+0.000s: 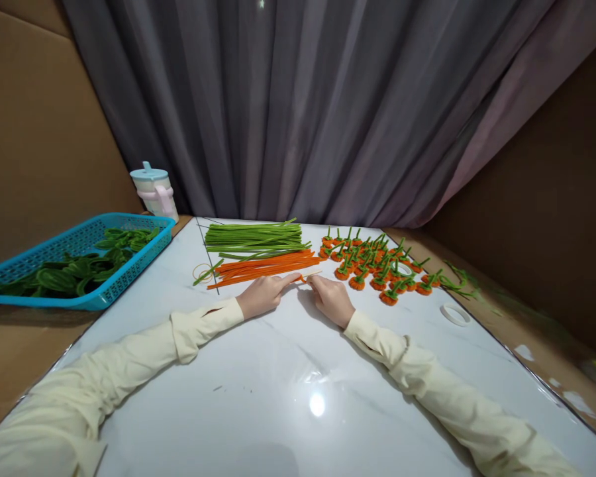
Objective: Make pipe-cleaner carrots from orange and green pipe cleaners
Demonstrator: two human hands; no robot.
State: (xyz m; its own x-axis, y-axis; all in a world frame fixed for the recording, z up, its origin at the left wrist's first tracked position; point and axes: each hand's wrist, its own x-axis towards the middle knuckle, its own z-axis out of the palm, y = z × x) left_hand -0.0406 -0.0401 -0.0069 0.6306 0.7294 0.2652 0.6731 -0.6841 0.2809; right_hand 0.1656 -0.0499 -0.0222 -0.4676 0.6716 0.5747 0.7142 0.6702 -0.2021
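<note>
Near the middle of the white table, my left hand (262, 296) is closed, its index finger reaching out along a short piece of orange pipe cleaner (302, 279). Facing it, my right hand (332, 299) is closed in a pinch at the other end of that orange piece. A thin pale stick (314, 273) shows at the right fingertips; which hand grips it is hard to see. Just beyond lie a bundle of orange pipe cleaners (258, 266) and a bundle of green pipe cleaners (253, 237). Several small orange pumpkin-like shapes with green stems (357, 281) stand to the right.
On the left, a blue basket (92, 301) holds green leaf shapes (64, 273). A lidded cup (153, 192) stands behind it. A white tape ring (455, 315) lies near the right table edge, with green scraps (459, 281) beyond. A grey curtain (288, 112) hangs behind.
</note>
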